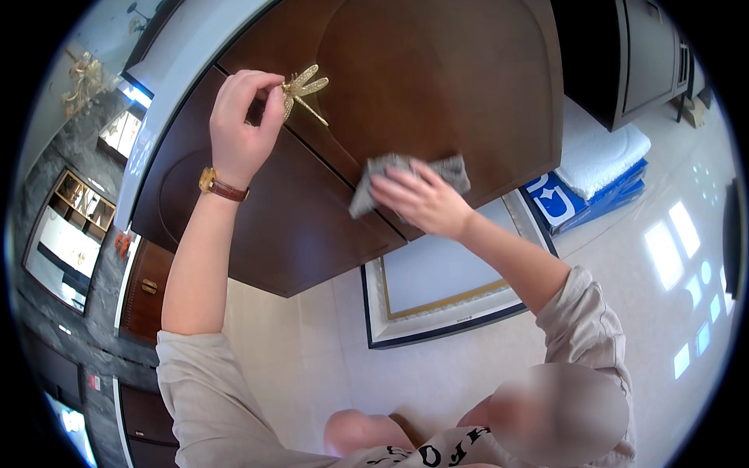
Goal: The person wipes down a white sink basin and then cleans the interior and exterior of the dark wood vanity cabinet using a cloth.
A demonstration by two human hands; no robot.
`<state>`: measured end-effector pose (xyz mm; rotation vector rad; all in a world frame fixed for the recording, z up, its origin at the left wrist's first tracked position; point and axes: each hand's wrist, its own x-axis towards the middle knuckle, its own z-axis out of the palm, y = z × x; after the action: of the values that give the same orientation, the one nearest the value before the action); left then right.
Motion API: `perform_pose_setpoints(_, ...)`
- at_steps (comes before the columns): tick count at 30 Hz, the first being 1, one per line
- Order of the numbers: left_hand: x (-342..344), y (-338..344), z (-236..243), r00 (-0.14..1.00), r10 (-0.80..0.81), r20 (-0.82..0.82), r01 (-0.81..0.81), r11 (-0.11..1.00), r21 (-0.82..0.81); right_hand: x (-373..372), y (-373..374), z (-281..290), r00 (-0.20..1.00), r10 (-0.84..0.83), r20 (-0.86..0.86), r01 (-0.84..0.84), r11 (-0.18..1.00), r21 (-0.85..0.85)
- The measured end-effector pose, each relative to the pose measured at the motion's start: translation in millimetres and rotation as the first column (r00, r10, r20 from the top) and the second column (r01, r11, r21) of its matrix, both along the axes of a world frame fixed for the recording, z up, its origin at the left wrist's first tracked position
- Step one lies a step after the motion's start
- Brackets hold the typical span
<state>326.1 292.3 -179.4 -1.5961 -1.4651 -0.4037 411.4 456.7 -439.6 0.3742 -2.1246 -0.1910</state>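
My left hand [243,117] pinches the body of a gold dragonfly-shaped door handle [307,88] on a dark brown cabinet. My right hand [421,201] lies over a grey cloth [451,171], pressing it against the doors near the lower part of the gap between them. The cloth is bunched, with its corners sticking out past my fingers, and the hand looks a little blurred. One brown door [452,86] carries a carved arch line; the other door [257,218] sits beside it on the left.
Below the cabinet, a framed panel [445,273] with a gold inner border lies on the tiled floor [312,327]. A blue box [601,203] with a white towel [605,152] on top stands to the right. Dark furniture [647,62] is at the upper right.
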Motion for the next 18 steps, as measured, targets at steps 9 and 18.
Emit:
perform_pose_setpoints(9, -4.6, -1.9, -0.9, 1.0, -0.017, -0.002, 0.017, 1.0, 0.024, -1.5, 25.2, 37.3, 0.97, -0.055, -0.235, 0.019, 0.988, -0.152)
perform_pose_setpoints(18, -9.4, -1.8, 1.5, 0.999, -0.035, -0.036, 0.036, 0.999, 0.013, -36.8, -73.3, 69.8, 0.912, -0.116, -0.393, 0.014, 0.968, -0.252)
